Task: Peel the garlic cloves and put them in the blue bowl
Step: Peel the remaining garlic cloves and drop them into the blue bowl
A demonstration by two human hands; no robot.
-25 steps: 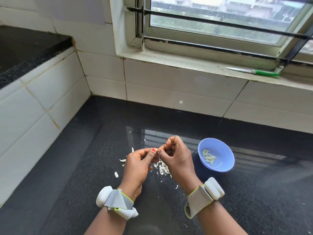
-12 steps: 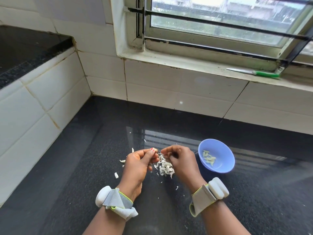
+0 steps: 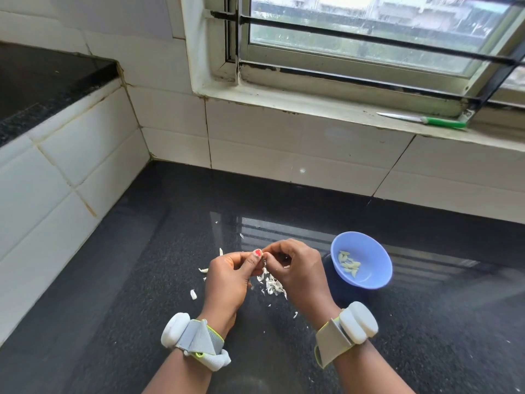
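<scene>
Fingertips of both our hands met above the black counter (image 3: pixel 142 280), pinching one small thing between them. Our left hand (image 3: pixel 227 277) had its fingers curled in, the thumb with its red-painted nail pressed up against the pinch. Our right hand (image 3: pixel 298 268) curled likewise, forefinger and thumb closing on the same spot from the other side. What we held there was a garlic clove (image 3: pixel 264 260), though it showed only as a small sliver between the fingertips, and we could not tell how much skin was left on it.

Each wrist carried a grey strap with a white pod: one wristband (image 3: pixel 196 341) on the left, the other wristband (image 3: pixel 348 331) on the right.

Directly beneath our hands lay a little heap of peels (image 3: pixel 271 284), white and papery, with loose flakes scattered around it on the counter, several to the left of our left hand and a few nearer our wrists.

Just beside our right hand, on its right, stood the blue bowl (image 3: pixel 366 275) on the counter, apart from the hand. Inside it lay a small cluster of peeled cloves (image 3: pixel 349 264), pale yellow-green, gathered toward the left of the bowl's floor.

Farther out, white wall tiles (image 3: pixel 255 143) ran along the back and the left side of the counter. Above them was the window sill (image 3: pixel 312 109), and on it, well off to the right, lay a knife (image 3: pixel 426 120) with a green handle, its blade pointing left. Behind the sill was a window (image 3: pixel 369 29) crossed by dark bars.
</scene>
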